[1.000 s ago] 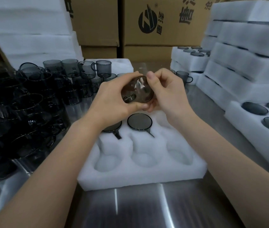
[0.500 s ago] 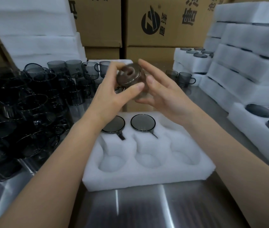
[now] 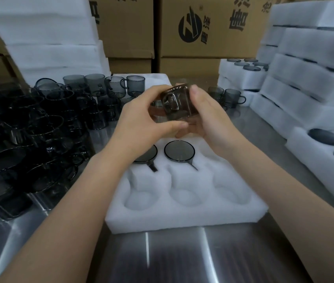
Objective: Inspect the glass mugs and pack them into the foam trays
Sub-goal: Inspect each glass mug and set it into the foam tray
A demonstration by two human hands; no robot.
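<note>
Between the curled fingers (image 3: 168, 126) of both hands, a smooth, smoky glass mug (image 3: 177, 105) hung above the white foam tray (image 3: 182, 217), the left hand (image 3: 141, 117) gripping it and the right hand (image 3: 209, 119) cupping it. Below the fingers two round mugs (image 3: 179, 151) sat in sockets, the left wrist (image 3: 121, 152) partly covering one. Left of the fingers, loose mugs (image 3: 39, 127) crowded the steel table (image 3: 182, 258). Since half a second earlier, the mug's handle had turned toward the camera.

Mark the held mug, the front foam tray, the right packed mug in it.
held mug (image 3: 180, 111), head view, glass wall beside the handle.
foam tray (image 3: 182, 221), head view, bare front wall.
right packed mug (image 3: 179, 150), head view, centre of its dark top.
</note>
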